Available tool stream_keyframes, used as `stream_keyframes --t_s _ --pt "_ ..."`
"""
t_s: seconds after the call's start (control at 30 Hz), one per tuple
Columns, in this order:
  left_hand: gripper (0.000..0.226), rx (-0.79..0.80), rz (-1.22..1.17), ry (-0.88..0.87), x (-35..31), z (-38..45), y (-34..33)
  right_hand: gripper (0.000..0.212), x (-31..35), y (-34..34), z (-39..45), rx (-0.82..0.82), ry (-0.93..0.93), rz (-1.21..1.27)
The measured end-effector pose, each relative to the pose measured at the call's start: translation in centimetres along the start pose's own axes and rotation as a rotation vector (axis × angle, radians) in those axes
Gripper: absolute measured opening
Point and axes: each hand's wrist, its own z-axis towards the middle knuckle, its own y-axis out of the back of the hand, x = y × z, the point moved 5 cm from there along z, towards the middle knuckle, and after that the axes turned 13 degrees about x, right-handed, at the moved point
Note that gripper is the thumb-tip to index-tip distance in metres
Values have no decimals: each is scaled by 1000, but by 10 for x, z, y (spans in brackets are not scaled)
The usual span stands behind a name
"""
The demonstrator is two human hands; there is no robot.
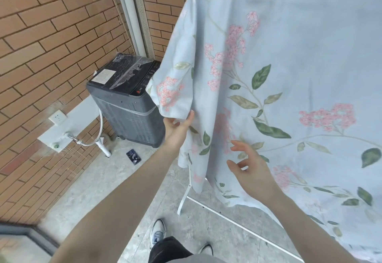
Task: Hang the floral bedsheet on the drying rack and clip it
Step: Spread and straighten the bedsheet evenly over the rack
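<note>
The pale blue floral bedsheet (pixel 289 66) hangs draped over the white drying rack, filling the right half of the view. Only the rack's lower leg and foot bar (pixel 184 196) show below the cloth; its top rail is hidden. My left hand (pixel 177 126) pinches the sheet's left hanging edge between thumb and fingers. My right hand (pixel 251 167) hovers just in front of the cloth lower down, fingers spread and relaxed, holding nothing. No clips are visible.
A grey washing machine (pixel 126 101) stands against the brick wall (pixel 51 45) to the left of the rack, with a white hose and tap (pixel 86 140) beside it. A dark phone (pixel 133 156) lies on the concrete floor. My shoes (pixel 158 233) are at the bottom.
</note>
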Motion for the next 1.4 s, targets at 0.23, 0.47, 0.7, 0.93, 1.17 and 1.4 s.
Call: stream_keyframes --t_s 0.23,0.47,0.7,0.93,1.17,1.4 --pt "44 -186 -151 -45 -50 -5 25 48 3 4 1 34 10 -25" --pt "37 -325 56 -50 -80 16 70 46 25 -1 20 55 53 -77" --pt "37 -409 325 -46 -136 59 90 47 19 -2 19 15 24 -66" --pt "28 -262 373 -103 -49 -1 34 48 -8 -2 3 -69 -57 60" --pt "16 279 552 49 70 -62 -19 46 -70 0 -46 -234 -302 114" --pt "24 849 947 110 107 -65 -66 42 -112 -8 -98 -330 -495 136"
